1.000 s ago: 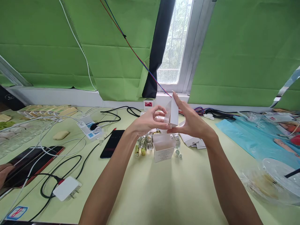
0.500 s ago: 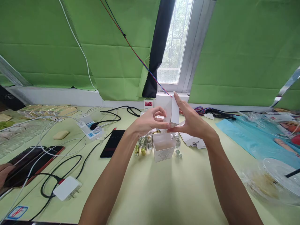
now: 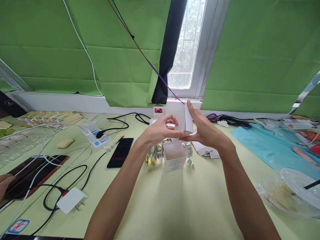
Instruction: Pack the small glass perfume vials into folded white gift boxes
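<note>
Between both hands, above the table, is a small white carton (image 3: 188,120), its near panel upright. My left hand (image 3: 162,129) is closed on its lower left edge, thumb and fingertips pinching the card. On the other side my right hand (image 3: 206,128) grips it, fingers up along the right panel and thumb underneath. Below them an open-topped white box (image 3: 175,164) stands on the table with small print on its front. Small glass bottles (image 3: 159,152) stand to its left, beside a gold cap (image 3: 152,161). Pale green round stoppers (image 3: 189,162) lie to its right.
White cards (image 3: 206,150) lie behind on the right. A black phone (image 3: 120,153), power strip (image 3: 96,138) and white charger (image 3: 72,200) with cables occupy the left. Another person's hand (image 3: 6,186) is at a phone. A clear plastic container (image 3: 290,193) and blue sheet (image 3: 260,145) are right.
The carton has shifted slightly to the right, and my right hand has moved with it. Both hands keep their hold. The other things on the table stay where they were.
</note>
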The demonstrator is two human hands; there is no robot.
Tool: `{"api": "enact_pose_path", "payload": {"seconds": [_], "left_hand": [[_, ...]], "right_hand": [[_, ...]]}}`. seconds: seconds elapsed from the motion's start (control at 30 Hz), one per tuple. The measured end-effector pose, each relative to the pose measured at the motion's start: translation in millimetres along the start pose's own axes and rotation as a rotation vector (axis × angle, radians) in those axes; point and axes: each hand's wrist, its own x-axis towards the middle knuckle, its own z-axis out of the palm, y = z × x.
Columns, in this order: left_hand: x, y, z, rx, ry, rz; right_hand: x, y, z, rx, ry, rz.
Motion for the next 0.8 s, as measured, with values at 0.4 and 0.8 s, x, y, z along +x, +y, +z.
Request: {"api": "enact_pose_path", "payload": {"seconds": [0.4,0.8], "left_hand": [[-1.0,-0.7,9.3,0.011,0.027,0.005],[-3.3,-3.6,12.6,0.130,0.107,0.008]], "right_hand": [[-1.0,-5.4,1.2,-0.057,-0.009,0.079],[-1.2,-15.5,0.9,-0.159,-0.013,0.188]]}}
